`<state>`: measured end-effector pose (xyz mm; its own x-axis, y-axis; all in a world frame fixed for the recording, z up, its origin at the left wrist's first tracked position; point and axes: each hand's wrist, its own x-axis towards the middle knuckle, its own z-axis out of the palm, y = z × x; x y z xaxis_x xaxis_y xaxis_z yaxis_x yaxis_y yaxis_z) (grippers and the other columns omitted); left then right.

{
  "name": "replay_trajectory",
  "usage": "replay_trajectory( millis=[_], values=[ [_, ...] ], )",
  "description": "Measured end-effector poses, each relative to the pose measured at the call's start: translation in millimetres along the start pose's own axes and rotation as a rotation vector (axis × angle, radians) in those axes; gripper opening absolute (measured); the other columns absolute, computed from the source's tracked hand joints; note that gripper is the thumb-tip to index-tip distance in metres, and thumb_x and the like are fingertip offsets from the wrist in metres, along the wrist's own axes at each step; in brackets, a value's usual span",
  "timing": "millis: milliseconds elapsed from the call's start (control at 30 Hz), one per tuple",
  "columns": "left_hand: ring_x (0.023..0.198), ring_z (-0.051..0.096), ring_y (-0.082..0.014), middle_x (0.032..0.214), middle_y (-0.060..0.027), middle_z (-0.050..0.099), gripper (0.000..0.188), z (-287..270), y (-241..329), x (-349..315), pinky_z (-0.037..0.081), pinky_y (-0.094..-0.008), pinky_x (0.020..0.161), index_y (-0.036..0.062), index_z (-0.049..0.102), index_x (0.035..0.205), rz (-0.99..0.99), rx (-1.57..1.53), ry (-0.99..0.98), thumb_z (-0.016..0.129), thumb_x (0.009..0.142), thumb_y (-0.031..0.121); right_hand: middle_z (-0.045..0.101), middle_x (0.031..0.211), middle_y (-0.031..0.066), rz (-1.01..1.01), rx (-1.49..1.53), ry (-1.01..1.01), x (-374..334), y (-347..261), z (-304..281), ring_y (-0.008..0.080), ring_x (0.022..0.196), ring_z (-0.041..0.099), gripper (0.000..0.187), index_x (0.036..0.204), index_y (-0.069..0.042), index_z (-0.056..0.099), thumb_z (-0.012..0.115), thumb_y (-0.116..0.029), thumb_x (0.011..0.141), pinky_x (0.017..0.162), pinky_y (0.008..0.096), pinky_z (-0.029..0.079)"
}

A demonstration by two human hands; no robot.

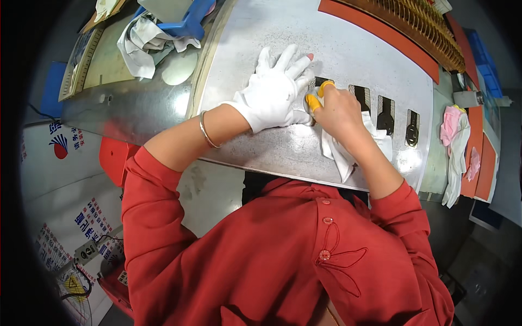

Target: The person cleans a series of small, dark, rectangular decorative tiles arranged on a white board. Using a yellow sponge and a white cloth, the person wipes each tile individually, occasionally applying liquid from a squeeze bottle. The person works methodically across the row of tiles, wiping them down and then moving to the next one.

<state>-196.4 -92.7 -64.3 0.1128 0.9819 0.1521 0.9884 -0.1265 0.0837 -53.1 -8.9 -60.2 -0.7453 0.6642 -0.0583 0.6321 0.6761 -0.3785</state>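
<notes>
My left hand (270, 93), in a white glove, lies flat on the pale worktop (244, 46) with its fingers spread. One fingertip pokes out of the glove. Right beside it, my right hand (340, 111) is bare apart from yellow finger cots on the thumb and a finger. Its fingers are curled together over a white cloth (345, 157), which hangs out under the palm and wrist. Just beyond the fingertips is a small flat plate (322, 82) with a dark shape, partly covered by my hands. Similar plates, such as a dark one (413, 129), form a row to the right.
Orange-red strips and a brown rack with many slots (416, 24) line the far right edge. Pink and white cloths (455, 130) lie at the right. At the far left are a blue tray (187, 22) and crumpled white gloves or cloths (141, 46). A red stool (114, 160) stands below.
</notes>
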Motion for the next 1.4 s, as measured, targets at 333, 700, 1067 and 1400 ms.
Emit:
replay_trajectory(
  millis=[333,700,1067,1400],
  values=[
    [0.131,0.022,-0.0370,0.140,-0.0214,0.027,0.106,-20.8,-22.1,2.0,0.019,-0.0524,0.105,0.0031,0.037,0.132,0.081,0.007,-0.184,0.070,0.052,0.064,0.060,0.067,0.0255,-0.045,0.015,-0.124,-51.6,-9.5,-5.2,0.0393,0.067,0.061,0.026,0.079,0.004,0.056,0.060,-0.021,0.077,0.065,0.0470,0.047],
    [0.130,0.026,-0.0363,0.138,-0.0169,0.033,0.098,-20.0,-71.0,-69.9,0.020,-0.0436,0.108,0.0025,0.036,0.132,-0.084,-0.184,0.011,0.069,0.060,0.061,0.064,0.078,0.0207,-0.185,-0.006,-0.061,56.1,-63.7,-8.6,0.0353,0.077,0.062,0.028,0.086,0.001,0.061,0.058,-0.026,0.078,0.068,0.0418,0.048],
    [0.131,0.023,-0.0371,0.140,-0.0179,0.028,0.093,-18.2,-71.0,-55.6,0.019,-0.0472,0.107,0.0032,0.034,0.133,-0.074,-0.160,-0.050,0.070,0.062,0.051,0.064,0.084,0.0223,-0.050,0.030,-0.225,60.3,-80.5,23.7,0.0362,0.079,0.063,0.023,0.086,0.001,0.062,0.058,-0.018,0.074,0.071,0.0429,0.049],
    [0.134,0.018,-0.0346,0.142,-0.0191,0.025,0.116,-40.0,-71.1,-39.2,0.017,-0.0459,0.109,-0.0025,0.030,0.134,0.052,-0.105,-0.306,0.081,0.043,0.050,0.061,0.064,0.0172,-0.363,0.253,0.011,1.7,-74.5,46.8,0.0314,0.059,0.063,0.009,0.068,0.001,0.058,0.056,-0.007,0.066,0.053,0.0405,0.049]
  ],
)
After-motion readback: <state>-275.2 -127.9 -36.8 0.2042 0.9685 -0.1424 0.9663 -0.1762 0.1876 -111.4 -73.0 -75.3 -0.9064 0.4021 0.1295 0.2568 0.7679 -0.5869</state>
